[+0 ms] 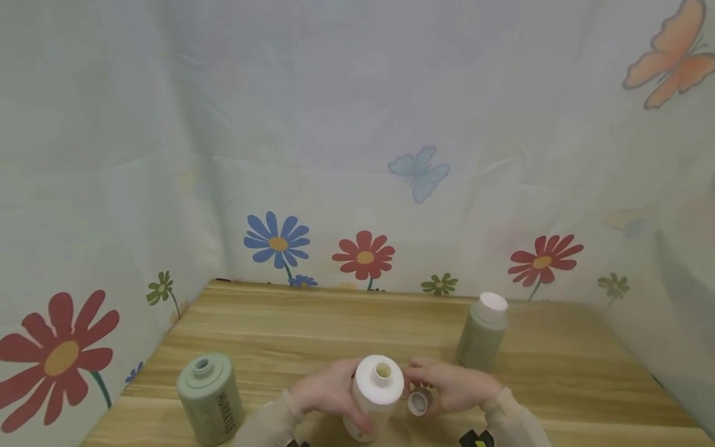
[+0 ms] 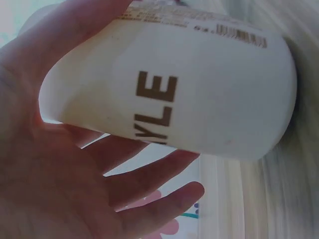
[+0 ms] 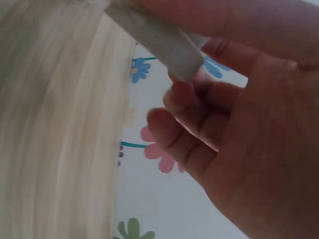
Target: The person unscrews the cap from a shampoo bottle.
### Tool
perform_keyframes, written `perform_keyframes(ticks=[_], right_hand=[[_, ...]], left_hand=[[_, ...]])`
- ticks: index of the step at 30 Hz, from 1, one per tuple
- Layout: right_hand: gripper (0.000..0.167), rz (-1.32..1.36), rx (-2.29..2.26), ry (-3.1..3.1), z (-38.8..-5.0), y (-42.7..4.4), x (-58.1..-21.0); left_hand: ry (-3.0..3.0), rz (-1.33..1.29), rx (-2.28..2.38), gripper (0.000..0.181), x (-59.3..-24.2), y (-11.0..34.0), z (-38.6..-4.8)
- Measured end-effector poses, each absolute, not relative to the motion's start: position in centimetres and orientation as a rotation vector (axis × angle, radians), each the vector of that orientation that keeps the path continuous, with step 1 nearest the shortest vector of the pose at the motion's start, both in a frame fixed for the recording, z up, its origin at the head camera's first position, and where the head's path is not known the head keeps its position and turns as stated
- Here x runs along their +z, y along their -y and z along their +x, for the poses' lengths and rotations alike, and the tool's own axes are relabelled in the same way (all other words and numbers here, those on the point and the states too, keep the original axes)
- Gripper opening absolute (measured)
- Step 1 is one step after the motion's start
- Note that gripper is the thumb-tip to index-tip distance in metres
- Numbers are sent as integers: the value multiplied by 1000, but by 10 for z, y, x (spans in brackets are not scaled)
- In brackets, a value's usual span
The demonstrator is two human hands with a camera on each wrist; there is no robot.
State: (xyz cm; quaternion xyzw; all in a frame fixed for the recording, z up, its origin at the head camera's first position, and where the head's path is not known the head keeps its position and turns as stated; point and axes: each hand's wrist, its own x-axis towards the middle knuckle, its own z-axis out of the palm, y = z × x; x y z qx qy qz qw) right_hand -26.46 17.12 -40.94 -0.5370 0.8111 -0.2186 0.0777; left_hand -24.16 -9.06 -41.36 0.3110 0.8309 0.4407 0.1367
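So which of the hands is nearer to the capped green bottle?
Right. The right hand is just in front of the capped green bottle, holding a cap; the left hand is farther off to the left, gripping the white bottle.

The place looks like a small screened-off booth: pale sheeting (image 1: 335, 93), creased and printed with flowers (image 1: 364, 257) and butterflies (image 1: 683, 34), closes in a wood-grain table (image 1: 335, 316) on three sides. Whether a home or studio surrounds it cannot be told.
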Motion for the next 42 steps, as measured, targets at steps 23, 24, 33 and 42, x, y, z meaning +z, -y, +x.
perform_keyframes(ticks=[23, 24, 33, 42], right_hand=[[38, -1547, -495, -2256, -270, -147, -438], [39, -1541, -489, -2259, -270, -147, -438], [39, -1511, -471, -2269, -269, -148, -439], [47, -1410, -556, -2231, -269, -161, -432]], left_hand=[[-2272, 948, 1242, 65, -414, 111, -252], [-2263, 953, 1231, 65, -413, 112, -253], [-2202, 949, 1206, 71, -412, 114, -257], [-2357, 903, 1191, 108, -388, 129, -245]])
